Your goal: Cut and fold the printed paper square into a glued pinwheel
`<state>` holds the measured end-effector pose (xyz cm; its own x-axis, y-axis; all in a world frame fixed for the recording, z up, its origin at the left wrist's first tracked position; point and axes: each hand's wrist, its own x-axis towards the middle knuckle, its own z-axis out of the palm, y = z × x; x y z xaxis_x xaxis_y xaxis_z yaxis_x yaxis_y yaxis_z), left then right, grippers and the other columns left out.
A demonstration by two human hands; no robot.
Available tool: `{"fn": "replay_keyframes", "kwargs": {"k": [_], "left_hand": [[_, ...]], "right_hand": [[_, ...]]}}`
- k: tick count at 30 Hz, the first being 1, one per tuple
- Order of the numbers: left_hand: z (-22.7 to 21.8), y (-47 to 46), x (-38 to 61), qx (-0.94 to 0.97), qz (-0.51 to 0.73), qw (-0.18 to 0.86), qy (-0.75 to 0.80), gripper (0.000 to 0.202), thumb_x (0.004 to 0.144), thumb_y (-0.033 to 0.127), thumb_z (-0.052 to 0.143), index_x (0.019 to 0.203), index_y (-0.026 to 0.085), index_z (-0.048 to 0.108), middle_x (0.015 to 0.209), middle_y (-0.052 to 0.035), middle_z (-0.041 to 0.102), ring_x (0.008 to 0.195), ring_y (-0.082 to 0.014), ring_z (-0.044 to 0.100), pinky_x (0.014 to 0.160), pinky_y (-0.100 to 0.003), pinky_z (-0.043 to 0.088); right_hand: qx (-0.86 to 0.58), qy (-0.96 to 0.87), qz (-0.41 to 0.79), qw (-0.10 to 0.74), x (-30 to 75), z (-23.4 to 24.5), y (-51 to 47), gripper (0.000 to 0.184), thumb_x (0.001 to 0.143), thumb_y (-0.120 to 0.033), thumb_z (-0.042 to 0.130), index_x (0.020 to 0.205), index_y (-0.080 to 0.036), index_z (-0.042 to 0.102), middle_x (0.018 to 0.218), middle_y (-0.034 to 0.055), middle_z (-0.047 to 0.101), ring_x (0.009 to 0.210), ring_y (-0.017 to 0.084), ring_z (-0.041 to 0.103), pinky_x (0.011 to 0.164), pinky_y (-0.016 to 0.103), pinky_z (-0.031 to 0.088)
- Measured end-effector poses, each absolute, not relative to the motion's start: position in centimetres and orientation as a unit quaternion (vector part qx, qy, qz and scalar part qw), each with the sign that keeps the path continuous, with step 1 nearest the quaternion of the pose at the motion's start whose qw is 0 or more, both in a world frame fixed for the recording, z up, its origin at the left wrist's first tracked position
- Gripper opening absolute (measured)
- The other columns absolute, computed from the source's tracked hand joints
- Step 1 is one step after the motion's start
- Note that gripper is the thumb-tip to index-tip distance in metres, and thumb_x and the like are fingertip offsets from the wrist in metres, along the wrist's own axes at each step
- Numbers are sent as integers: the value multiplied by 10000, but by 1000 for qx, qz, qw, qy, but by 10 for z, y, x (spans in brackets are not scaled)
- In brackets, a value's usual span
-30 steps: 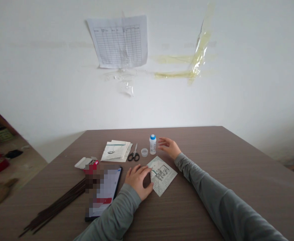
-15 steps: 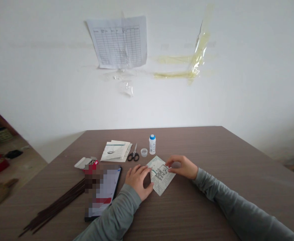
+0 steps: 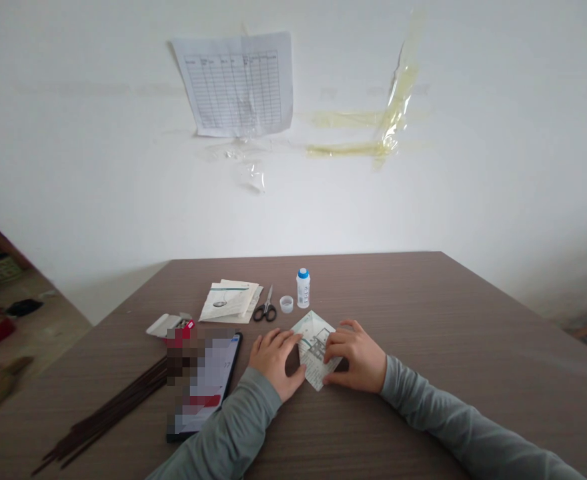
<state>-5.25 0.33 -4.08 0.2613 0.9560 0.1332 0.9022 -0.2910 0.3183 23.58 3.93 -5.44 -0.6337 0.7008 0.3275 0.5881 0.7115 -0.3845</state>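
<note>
A square printed sheet of paper (image 3: 312,343) lies cornerwise on the brown table (image 3: 423,320) in front of me. My left hand (image 3: 275,361) rests flat on its left corner, fingers stretched out. My right hand (image 3: 354,357) presses on the paper's right side with curled fingers, and that side looks folded over toward the middle. Just behind the paper stand a small white bottle with a blue cap (image 3: 303,288) and a loose clear cap (image 3: 286,304).
Black-handled scissors (image 3: 266,309) and a stack of printed sheets (image 3: 231,301) lie further back. A phone (image 3: 204,387), a red-and-white box (image 3: 173,327) and a bundle of thin dark sticks (image 3: 106,419) are at the left. A table printout (image 3: 237,83) hangs on the wall.
My right hand came back from beside the bottle, took the paper's right corner and brought it over toward the middle. My left hand stayed put on the left corner.
</note>
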Motion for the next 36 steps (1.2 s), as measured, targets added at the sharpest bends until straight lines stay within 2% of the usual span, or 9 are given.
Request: {"fn": "replay_keyframes", "kwargs": {"k": [3,9,17,21,26,32,36], "left_hand": [[-40,3,-51,791,150,91,586,691,1049,389,861,1733,294,859,1808,-144,849,1776,-516,675,1520,-761,491],[-41,4,-51,794,153,91,582,688,1053,397,876,1729,268,864,1786,-163,860,1770,-517,686,1524,-748,495],[-46,5,-53,795,156,81,581,687,1046,409,873,1726,315,858,1791,-132,859,1764,-497,680,1518,-726,494],[-47,5,-53,795,154,74,583,685,1040,415,872,1721,338,861,1787,-119,860,1760,-493,680,1510,-711,501],[-48,4,-53,794,171,80,578,670,1031,404,872,1697,334,869,1764,-125,873,1744,-495,690,1506,-714,498],[-46,4,-52,792,151,87,585,696,1043,435,876,1725,295,863,1791,-157,848,1770,-511,670,1523,-713,483],[-47,5,-53,795,159,83,579,698,1029,419,874,1720,327,861,1785,-130,856,1751,-497,682,1508,-697,501]], "right_hand": [[-369,-892,115,234,233,-54,37,258,887,-486,1177,1036,-378,996,1091,40,991,1071,360,946,1370,601,616],[-377,-894,102,218,231,-54,35,252,892,-451,1143,1056,-356,977,1100,44,989,1085,365,944,1376,651,601],[-384,-889,121,218,230,-53,34,195,921,-434,1101,1046,-377,962,1121,53,996,1100,389,950,1408,707,581],[-379,-890,116,227,230,-53,35,153,938,-337,1047,1061,-357,959,1082,40,989,1077,381,955,1421,700,578],[-374,-892,112,230,232,-52,34,246,928,-238,954,1138,-366,963,1090,36,1001,1069,360,952,1441,656,568],[-368,-894,118,228,234,-54,35,423,881,-157,862,1229,-366,980,1164,55,1012,1132,377,961,1463,706,548],[-368,-891,133,230,236,-56,36,389,921,-162,854,1226,-365,985,1185,59,1008,1163,373,959,1474,720,529]]}}
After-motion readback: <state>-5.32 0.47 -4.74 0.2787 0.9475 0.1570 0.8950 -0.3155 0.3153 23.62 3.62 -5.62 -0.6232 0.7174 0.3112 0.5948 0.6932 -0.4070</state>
